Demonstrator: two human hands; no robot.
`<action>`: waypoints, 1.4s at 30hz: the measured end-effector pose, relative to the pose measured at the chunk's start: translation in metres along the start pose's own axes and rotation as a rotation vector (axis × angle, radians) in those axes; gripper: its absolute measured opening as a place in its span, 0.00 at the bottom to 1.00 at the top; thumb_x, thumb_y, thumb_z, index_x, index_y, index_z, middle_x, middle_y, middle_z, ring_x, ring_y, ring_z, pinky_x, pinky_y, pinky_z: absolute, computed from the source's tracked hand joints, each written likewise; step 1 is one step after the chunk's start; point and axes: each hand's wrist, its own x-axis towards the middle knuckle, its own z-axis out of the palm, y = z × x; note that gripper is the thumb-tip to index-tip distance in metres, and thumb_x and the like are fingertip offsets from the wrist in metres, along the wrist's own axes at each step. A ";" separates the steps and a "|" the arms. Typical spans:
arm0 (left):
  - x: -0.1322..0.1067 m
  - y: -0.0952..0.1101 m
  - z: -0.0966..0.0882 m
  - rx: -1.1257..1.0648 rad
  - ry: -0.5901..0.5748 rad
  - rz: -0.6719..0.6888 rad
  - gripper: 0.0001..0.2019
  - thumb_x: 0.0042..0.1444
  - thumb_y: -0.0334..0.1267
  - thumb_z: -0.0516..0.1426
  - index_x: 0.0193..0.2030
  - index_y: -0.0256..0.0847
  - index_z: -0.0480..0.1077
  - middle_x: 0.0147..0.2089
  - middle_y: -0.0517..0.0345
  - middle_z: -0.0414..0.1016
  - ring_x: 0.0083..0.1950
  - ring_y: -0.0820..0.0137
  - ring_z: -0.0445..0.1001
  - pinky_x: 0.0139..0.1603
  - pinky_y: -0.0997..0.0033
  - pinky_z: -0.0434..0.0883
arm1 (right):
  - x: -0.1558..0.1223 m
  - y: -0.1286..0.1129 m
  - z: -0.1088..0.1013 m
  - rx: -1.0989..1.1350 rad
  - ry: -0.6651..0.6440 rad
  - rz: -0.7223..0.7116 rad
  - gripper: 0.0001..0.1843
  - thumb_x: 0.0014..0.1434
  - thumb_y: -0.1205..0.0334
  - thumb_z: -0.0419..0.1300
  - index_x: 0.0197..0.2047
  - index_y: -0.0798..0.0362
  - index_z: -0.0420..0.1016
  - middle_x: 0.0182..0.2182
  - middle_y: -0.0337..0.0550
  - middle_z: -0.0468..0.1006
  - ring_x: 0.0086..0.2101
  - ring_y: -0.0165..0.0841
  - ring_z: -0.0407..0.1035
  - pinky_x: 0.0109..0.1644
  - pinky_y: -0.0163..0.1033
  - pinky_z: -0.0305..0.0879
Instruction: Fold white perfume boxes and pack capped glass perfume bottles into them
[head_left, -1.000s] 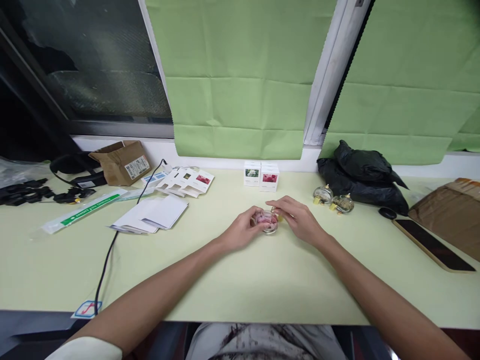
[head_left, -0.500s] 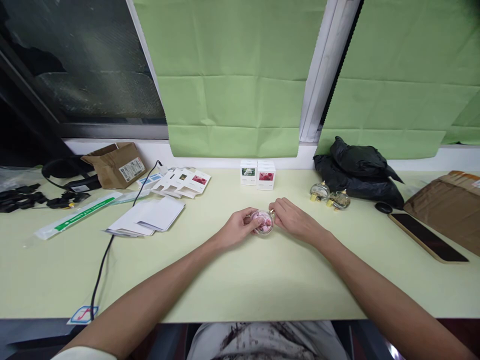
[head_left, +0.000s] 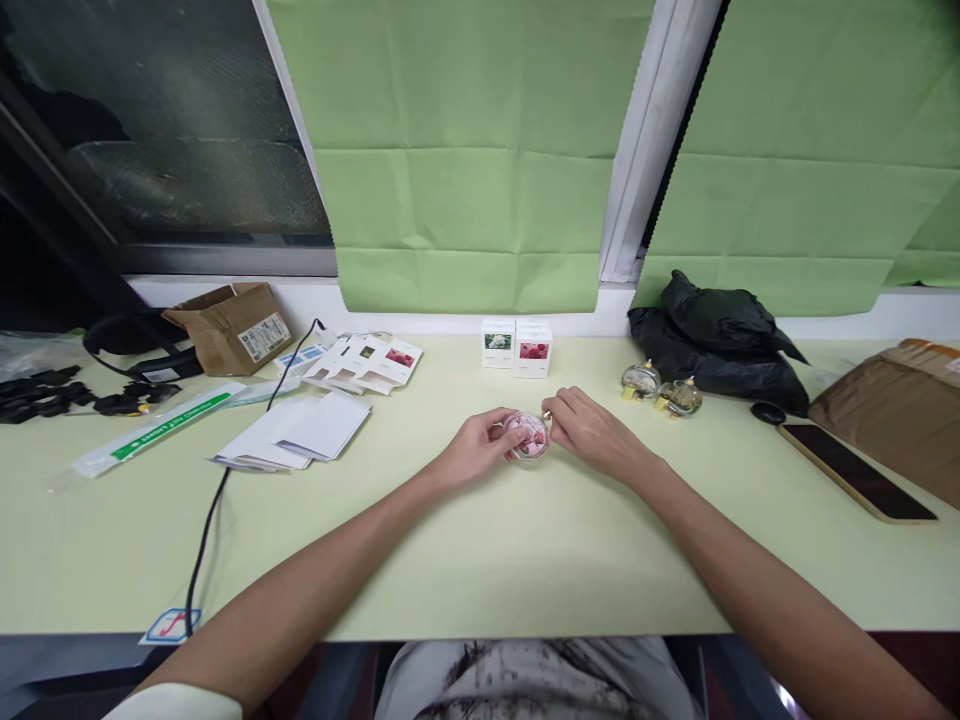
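Note:
A small round glass bottle (head_left: 529,436) with pink contents and a gold cap is held just above the pale green table (head_left: 480,560), near its middle. My left hand (head_left: 478,449) is closed round the bottle's left side. My right hand (head_left: 589,430) is closed at its right side, fingertips pinching at the gold cap. Two similar glass bottles (head_left: 658,390) stand to the right. A pair of small white boxes (head_left: 517,347) with flower pictures stands behind the held bottle.
Flat white cartons (head_left: 360,362) and white papers (head_left: 296,433) lie at left, crossed by a black cable (head_left: 217,500). A brown cardboard box (head_left: 234,325) sits far left. A black bag (head_left: 716,340), a phone (head_left: 855,472) and a brown parcel (head_left: 892,415) are at right.
Both hands have kept hold of the bottle and tilted it, so its pink contents face up more. The view has dropped slightly; nothing else has moved.

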 end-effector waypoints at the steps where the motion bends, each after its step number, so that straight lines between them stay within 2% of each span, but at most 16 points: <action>1: 0.000 0.001 0.000 0.003 -0.001 0.000 0.24 0.65 0.56 0.60 0.57 0.38 0.76 0.53 0.49 0.81 0.50 0.60 0.80 0.47 0.65 0.75 | 0.000 0.000 -0.001 0.011 0.003 0.006 0.09 0.73 0.68 0.50 0.50 0.52 0.70 0.40 0.51 0.74 0.42 0.47 0.67 0.46 0.49 0.66; 14: 0.005 0.004 0.002 -0.057 -0.031 0.002 0.26 0.64 0.55 0.62 0.60 0.37 0.74 0.55 0.47 0.81 0.51 0.59 0.80 0.46 0.65 0.78 | -0.001 0.009 -0.004 0.095 0.043 0.043 0.09 0.73 0.67 0.51 0.51 0.51 0.70 0.40 0.50 0.74 0.44 0.45 0.69 0.47 0.48 0.68; 26: 0.009 0.004 0.001 -0.017 -0.006 0.012 0.26 0.64 0.55 0.62 0.60 0.38 0.75 0.51 0.49 0.82 0.43 0.65 0.79 0.43 0.67 0.76 | 0.002 0.009 -0.001 0.110 0.073 0.042 0.10 0.73 0.67 0.50 0.51 0.53 0.71 0.40 0.51 0.74 0.43 0.44 0.69 0.48 0.47 0.68; 30: 0.003 0.003 -0.004 -0.019 -0.026 -0.006 0.25 0.64 0.55 0.62 0.58 0.38 0.76 0.52 0.48 0.82 0.46 0.61 0.80 0.44 0.66 0.76 | -0.007 0.036 -0.001 0.174 0.105 0.127 0.11 0.70 0.67 0.51 0.50 0.53 0.74 0.42 0.52 0.76 0.46 0.44 0.70 0.51 0.47 0.67; 32: -0.001 0.001 -0.008 -0.014 -0.033 -0.030 0.25 0.64 0.56 0.62 0.57 0.38 0.76 0.52 0.47 0.83 0.49 0.59 0.81 0.45 0.65 0.76 | -0.017 0.057 -0.003 0.211 0.175 0.302 0.12 0.68 0.66 0.52 0.47 0.52 0.76 0.41 0.51 0.77 0.42 0.42 0.71 0.48 0.46 0.67; 35: -0.002 -0.005 -0.013 -0.001 0.010 -0.037 0.25 0.63 0.56 0.62 0.56 0.38 0.76 0.52 0.48 0.82 0.48 0.59 0.81 0.45 0.64 0.77 | -0.031 0.076 -0.002 0.455 0.094 0.501 0.15 0.70 0.59 0.52 0.48 0.52 0.79 0.36 0.46 0.78 0.33 0.37 0.69 0.39 0.43 0.65; 38: 0.001 -0.014 -0.015 -0.013 0.053 -0.032 0.25 0.63 0.56 0.63 0.57 0.39 0.75 0.53 0.48 0.82 0.48 0.60 0.81 0.44 0.64 0.77 | -0.033 0.072 0.001 0.819 -0.024 0.546 0.20 0.70 0.48 0.55 0.50 0.53 0.80 0.34 0.44 0.77 0.32 0.35 0.67 0.38 0.41 0.65; 42: 0.004 -0.021 -0.014 -0.024 0.083 -0.042 0.25 0.62 0.56 0.64 0.57 0.39 0.74 0.53 0.48 0.82 0.49 0.59 0.81 0.45 0.63 0.78 | -0.026 0.058 -0.001 1.057 -0.020 0.550 0.23 0.68 0.43 0.59 0.53 0.53 0.79 0.36 0.44 0.78 0.34 0.33 0.67 0.42 0.42 0.67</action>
